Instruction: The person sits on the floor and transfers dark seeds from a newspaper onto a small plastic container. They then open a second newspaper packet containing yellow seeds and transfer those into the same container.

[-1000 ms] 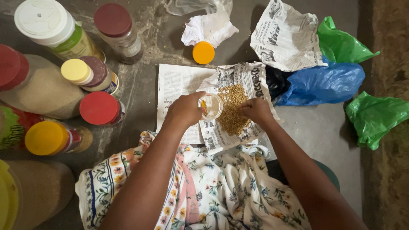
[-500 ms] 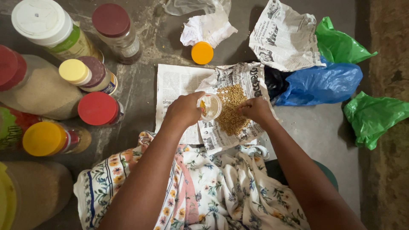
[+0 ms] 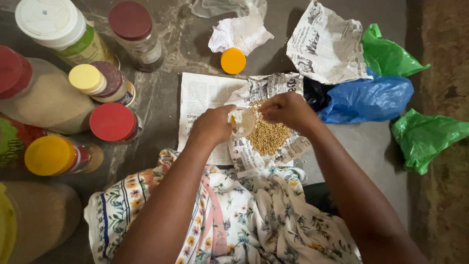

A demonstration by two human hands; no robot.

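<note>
Far left of the frame: cluster of jars on the grey floor (image 3: pixel 161 93). White-lidded jar (image 3: pixel 44 22) upper left, dark-red-lidded jar (image 3: pixel 131 20) just right of it, big red-lidded jar of pale powder (image 3: pixel 14 68) at the left edge, small yellow-capped bottle (image 3: pixel 87 78) leaning on a maroon-lidded jar (image 3: pixel 113 80), red-lidded jar (image 3: pixel 111 122) below, yellow-lidded jar (image 3: pixel 48 155) lower left.

Centre: flat newspaper sheet (image 3: pixel 202 98) on the floor, crumpled newspaper (image 3: pixel 273 88) overlapping its right side. Left hand (image 3: pixel 212 126) is wrapped around a small clear jar (image 3: pixel 243 121), fingers clamped on its side, mouth tilted toward the seed pile (image 3: pixel 268 134) heaped on the crumpled newspaper. Right hand (image 3: pixel 289 110) sits just right of the jar mouth, above the pile's upper edge, fingers bunched together; probably pinching seeds, but the fingertips are too small to tell. Orange lid (image 3: pixel 233 60) lies loose above the sheet, touching a crumpled white paper (image 3: pixel 239 32).

Bottom centre: floral cloth (image 3: pixel 244 215) over the person's lap.

Right: another crumpled newspaper (image 3: pixel 327 44) upper right, green plastic bag (image 3: pixel 388 54) beside it, blue plastic bag (image 3: pixel 369 98) below, second green bag (image 3: pixel 427 137) near the right edge.
</note>
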